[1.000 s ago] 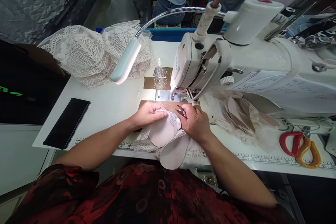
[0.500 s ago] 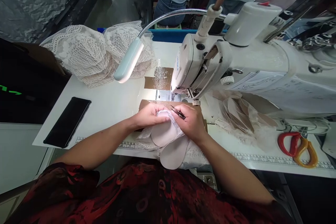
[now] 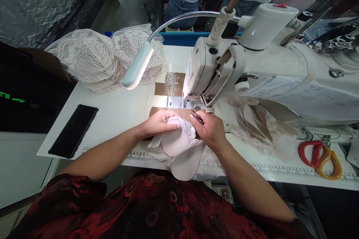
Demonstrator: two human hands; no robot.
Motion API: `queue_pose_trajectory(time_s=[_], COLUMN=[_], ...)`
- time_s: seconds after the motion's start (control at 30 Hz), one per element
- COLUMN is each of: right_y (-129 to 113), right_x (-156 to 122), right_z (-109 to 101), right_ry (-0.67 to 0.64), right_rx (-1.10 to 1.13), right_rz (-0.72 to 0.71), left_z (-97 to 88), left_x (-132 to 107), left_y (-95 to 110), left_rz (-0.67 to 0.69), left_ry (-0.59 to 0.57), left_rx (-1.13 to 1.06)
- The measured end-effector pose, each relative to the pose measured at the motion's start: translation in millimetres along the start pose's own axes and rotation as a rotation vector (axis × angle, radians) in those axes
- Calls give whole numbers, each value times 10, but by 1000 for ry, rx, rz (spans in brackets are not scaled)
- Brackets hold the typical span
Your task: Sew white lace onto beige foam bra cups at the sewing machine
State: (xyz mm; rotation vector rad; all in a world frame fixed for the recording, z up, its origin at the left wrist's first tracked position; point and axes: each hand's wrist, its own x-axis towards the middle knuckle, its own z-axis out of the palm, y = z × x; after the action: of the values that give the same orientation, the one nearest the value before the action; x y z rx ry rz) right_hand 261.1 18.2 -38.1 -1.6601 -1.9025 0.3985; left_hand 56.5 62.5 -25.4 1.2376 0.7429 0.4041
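Note:
My left hand point(image 3: 157, 123) is closed on the top edge of a pale bra cup point(image 3: 176, 142) trimmed with white lace, pinching it near the front of the white table point(image 3: 117, 112). My right hand point(image 3: 211, 130) is closed around small thread snips point(image 3: 197, 117), whose dark blades point up and left just beside the lace edge. A second pale cup point(image 3: 185, 165) hangs below, over the table's front edge. The sewing machine head point(image 3: 213, 71) and its needle area stand just beyond my hands.
A heap of white lace cups point(image 3: 103, 58) lies at the back left under a gooseneck lamp point(image 3: 137, 66). A black phone point(image 3: 73, 130) rests at the left edge. Red and orange scissors point(image 3: 319, 154) and loose beige pieces point(image 3: 258, 119) lie right. Two people stand behind the table.
My right hand with the snips moved left onto the lace, then drew back right a little. My left hand kept its grip on the cup.

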Motion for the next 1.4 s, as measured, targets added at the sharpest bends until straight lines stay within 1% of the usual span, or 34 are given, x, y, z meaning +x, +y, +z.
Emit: queue_pose_trajectory(time_s=[0.07, 0.13, 0.2, 0.3, 0.37, 0.53, 0.7, 0.77, 0.83, 0.9, 0.97, 1.07, 1.13, 1.2, 1.27, 1.3, 1.33, 1.37, 1.4], right_y=[-44, -71, -70, -44, -38, -4, 153, 194, 208, 207, 209, 232, 245, 228, 172, 131, 87, 41, -3], right_x=[13, 19, 19, 14, 15, 40, 71, 71, 59, 37, 9, -51, -127, -249, -417, -512, -605, -691, -765], right_z=[-2, 3, 10, 8, -10, -63, -66, -98, -165, -257, -351, -458, -512, -564, -607, -616, -614, -598, -568], right_ry=[-67, -88, -43, 19, 33, -58, -140, -154, -145, -158, -198, -225, -200, -137, -92, -109, -164, -231, -284], right_rx=[151, 223, 174, 16, -74, -197, -356, -338, -224, -98, -103, -330, -467, -497, -413, -346, -279, -230, -206], right_rz=[-45, -95, -95, -40, -2, 88, 163, 166, 144, 132, 155, 159, 90, 12, -14, 4, 29, 56, 74], left_z=[0, -4, -17, -62, -112, -247, -306, -328, -361, -402, -442, -490, -506, -495, -429, -369, -290, -193, -82], left_x=[0, 8, 22, 39, 44, 58, 62, 55, 46, 39, 36, 30, 15, -22, -90, -138, -195, -259, -329], left_y=[-2, -18, -41, -56, -46, -4, 12, 18, 22, 21, 17, 22, 52, 116, 211, 264, 315, 360, 393], left_rz=[18, 35, 31, -12, -29, -31, -16, 1, 31, 58, 68, 104, 166, 252, 365, 421, 468, 490, 476], left_ry=[-26, -27, 7, 68, 84, 113, 118, 120, 132, 161, 209, 297, 359, 433, 514, 534, 526, 480, 389], left_rx=[14, 17, -2, -30, -34, -21, -26, -4, 24, 70, 173, 419, 610, 791, 898, 905, 885, 844, 800])
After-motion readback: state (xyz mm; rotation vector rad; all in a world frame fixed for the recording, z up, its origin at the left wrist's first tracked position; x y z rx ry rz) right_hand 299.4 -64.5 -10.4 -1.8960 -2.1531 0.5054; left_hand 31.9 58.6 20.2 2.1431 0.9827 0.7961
